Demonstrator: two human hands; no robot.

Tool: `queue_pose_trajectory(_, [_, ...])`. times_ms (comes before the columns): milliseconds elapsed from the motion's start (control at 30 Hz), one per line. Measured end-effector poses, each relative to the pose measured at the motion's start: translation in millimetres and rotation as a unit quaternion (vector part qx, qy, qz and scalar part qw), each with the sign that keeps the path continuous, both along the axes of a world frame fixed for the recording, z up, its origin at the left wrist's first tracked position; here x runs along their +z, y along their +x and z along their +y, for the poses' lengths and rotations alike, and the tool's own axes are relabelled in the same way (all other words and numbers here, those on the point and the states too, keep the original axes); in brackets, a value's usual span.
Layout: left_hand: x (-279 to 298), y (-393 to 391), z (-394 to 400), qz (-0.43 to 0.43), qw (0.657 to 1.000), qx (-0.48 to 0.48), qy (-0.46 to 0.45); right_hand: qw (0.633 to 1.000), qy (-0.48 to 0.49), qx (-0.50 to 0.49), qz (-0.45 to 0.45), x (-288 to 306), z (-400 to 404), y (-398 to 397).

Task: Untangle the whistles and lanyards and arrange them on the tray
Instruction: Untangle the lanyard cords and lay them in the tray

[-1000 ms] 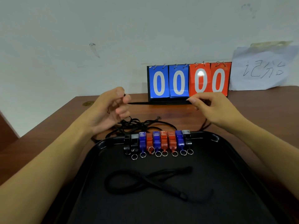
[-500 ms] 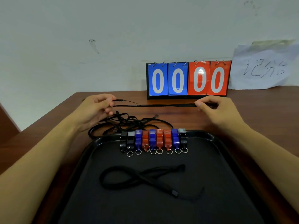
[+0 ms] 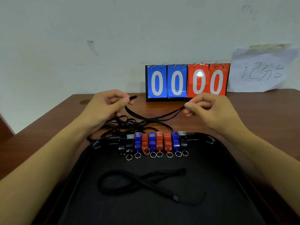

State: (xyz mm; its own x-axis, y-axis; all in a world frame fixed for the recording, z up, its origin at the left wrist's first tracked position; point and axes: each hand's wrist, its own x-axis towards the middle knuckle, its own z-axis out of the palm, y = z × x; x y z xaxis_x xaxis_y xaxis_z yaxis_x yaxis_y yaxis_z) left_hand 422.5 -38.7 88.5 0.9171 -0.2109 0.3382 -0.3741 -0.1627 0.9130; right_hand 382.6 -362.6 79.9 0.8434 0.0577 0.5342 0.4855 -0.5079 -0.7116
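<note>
Head camera, looking down over two bare forearms. The left hand [image 3: 110, 103] pinches one end of a thin black cord lanyard [image 3: 154, 116] between thumb and curled fingers; the right hand [image 3: 206, 108] pinches the other end, and the cord sags between them. Just below and between the hands, on the brown wooden table [image 3: 259, 111], lies a tangled heap of black lanyards [image 3: 123, 125], which the sagging cord meets.

Nearer the body than both hands sits a black rectangular plastic tray [image 3: 211, 138]. Along its far rim stands a tidy row of nine plastic whistles [image 3: 154, 142], black, blue and red, each with a metal ring. One freed black lanyard [image 3: 138, 182] lies looped mid-tray.

So the whistles look sorted; most lanyards remain knotted.

Beyond the hands stands a blue-and-red flip scoreboard [image 3: 186, 82] reading zeros, beside a handwritten paper sheet [image 3: 259, 72] on the wall.
</note>
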Motion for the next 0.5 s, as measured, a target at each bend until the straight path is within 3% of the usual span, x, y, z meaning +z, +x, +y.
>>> queue_pose_trajectory(133, [10,-20,-23,-0.018,0.996,-0.074,0.046,0.994,-0.102,0.013,-0.037,5,18,-17])
queue_pose_trajectory(300, [13,-35,-48,-0.051,0.992,-0.095,0.065,0.992,-0.090,0.082,-0.039,5,31,-24])
queue_pose_trajectory(500, [13,-39,-56,-0.076,0.983,-0.104,0.131,0.978,-0.139,0.083,-0.130,4,39,-29])
